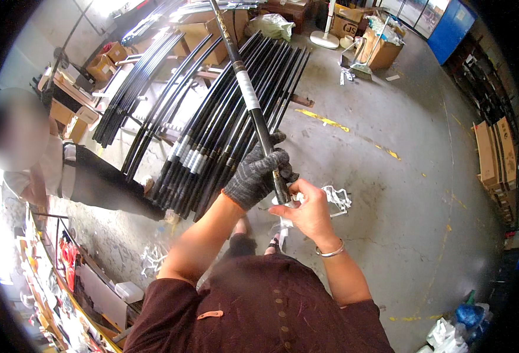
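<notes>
A long black pole (260,126) with a white band partway along it slants up and away from me. My left hand (256,175), in a dark grey knitted glove, is closed around it near its lower end. My bare right hand (308,212) is at that end, thumb and fingers bent together in a pinch. A thin white strip (283,228) hangs down from there; the fingers hide exactly how it is gripped. Left of the pole, many similar black poles (212,138) lie side by side on a support.
A person in dark trousers (97,176) stands at the left. White strip scraps (337,200) lie on the grey floor. A cardboard box (383,48) with a dustpan (361,70) stands far right. Cartons (498,154) line the right wall; a cluttered bench (97,291) is lower left.
</notes>
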A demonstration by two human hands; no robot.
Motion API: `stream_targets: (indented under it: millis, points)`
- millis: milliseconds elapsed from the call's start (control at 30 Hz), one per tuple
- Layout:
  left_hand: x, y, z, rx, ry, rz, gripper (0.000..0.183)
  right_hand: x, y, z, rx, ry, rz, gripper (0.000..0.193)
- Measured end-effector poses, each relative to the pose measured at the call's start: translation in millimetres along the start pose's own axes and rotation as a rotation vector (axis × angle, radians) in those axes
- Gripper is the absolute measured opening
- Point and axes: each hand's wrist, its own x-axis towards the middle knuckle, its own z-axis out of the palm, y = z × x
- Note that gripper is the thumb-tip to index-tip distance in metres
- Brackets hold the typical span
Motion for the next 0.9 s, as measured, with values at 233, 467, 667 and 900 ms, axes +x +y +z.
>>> stream_targets:
  millis: [233,467,667,900]
  points:
    - [6,-2,0,0.084,0.068,0.014,0.057,1,-4,-21,-0.243,0.011,-0.146,0.022]
    - [17,-32,4,0.322,0.333,0.148,0.038,9,9,0,-0.703,0.01,-0.271,0.011]
    - [20,-21,-1,0.424,0.364,0.179,0.041,12,-1,-9,-0.18,-0.085,-0.14,0.018]
    - [25,-34,-17,0.345,0.379,0.159,0.047,15,11,7,-0.418,-0.167,-0.067,0.028]
